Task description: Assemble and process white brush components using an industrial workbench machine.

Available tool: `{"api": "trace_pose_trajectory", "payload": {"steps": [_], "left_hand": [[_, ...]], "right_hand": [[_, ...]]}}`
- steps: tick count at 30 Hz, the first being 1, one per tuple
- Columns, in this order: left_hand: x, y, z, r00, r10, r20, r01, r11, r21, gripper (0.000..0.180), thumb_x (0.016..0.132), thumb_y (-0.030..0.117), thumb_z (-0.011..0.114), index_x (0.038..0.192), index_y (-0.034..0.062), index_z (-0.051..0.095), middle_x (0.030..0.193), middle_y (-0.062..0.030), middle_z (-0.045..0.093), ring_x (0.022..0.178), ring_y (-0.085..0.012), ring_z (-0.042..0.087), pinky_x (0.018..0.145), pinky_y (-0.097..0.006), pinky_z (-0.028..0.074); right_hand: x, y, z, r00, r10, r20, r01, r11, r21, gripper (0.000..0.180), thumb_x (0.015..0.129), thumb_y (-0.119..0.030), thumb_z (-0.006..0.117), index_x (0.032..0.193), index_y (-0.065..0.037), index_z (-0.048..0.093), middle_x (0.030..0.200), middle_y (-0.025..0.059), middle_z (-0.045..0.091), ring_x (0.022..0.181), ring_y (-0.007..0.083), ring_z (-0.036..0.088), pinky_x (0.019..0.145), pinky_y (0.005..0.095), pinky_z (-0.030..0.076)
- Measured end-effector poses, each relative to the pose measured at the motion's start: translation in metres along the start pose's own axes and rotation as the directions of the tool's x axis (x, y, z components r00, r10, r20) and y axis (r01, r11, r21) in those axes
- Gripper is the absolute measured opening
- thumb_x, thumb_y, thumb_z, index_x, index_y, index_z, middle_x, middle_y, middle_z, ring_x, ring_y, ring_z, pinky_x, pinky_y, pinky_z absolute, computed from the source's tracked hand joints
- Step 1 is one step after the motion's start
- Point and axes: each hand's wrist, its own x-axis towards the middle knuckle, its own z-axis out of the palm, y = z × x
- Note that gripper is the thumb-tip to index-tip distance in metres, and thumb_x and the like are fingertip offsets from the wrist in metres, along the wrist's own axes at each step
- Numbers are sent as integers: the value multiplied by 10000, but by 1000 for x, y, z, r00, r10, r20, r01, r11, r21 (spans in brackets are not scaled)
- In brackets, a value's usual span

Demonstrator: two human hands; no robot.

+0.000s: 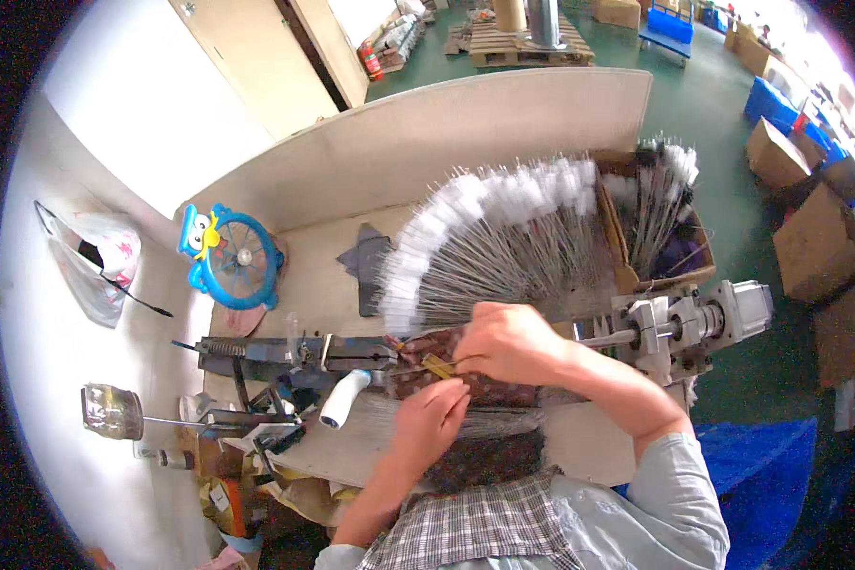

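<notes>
head view: left hand [429, 418], right hand [509, 344] near yellowish strip [437, 366].

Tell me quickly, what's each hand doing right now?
Left hand: fingers curled near the small yellow piece; whether it grips anything can't be told.
Right hand: fingers bent by the same piece; any grip can't be told.

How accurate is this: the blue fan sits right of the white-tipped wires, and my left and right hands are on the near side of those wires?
One slip: the head view shows the blue fan left of the white-tipped wires. The left hand and right hand are on their near side.
</notes>
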Motion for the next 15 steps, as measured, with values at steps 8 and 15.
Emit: {"api": "trace_pose_trajectory", "payload": {"steps": [8,15], "left_hand": [[-50,-32,-34,774,-634,11,523,629,-576,230,865,212,577,935,2,638,871,-95,649,715,-170,617,643,-293,498],[-32,-44,-43,630,-730,264,209,-168,-963,399,896,392,480,997,18,577,783,-73,619,624,-177,572,557,-305,479]], "right_hand": [[50,-6,75,1000,8,-28,-10,995,-104,74,662,-175,620,646,-106,599,679,18,589,751,236,557,640,352,484],[60,-17,75,988,128,84,-110,975,-193,48,638,-142,596,650,-96,604,693,43,602,789,262,566,633,393,499]]}}
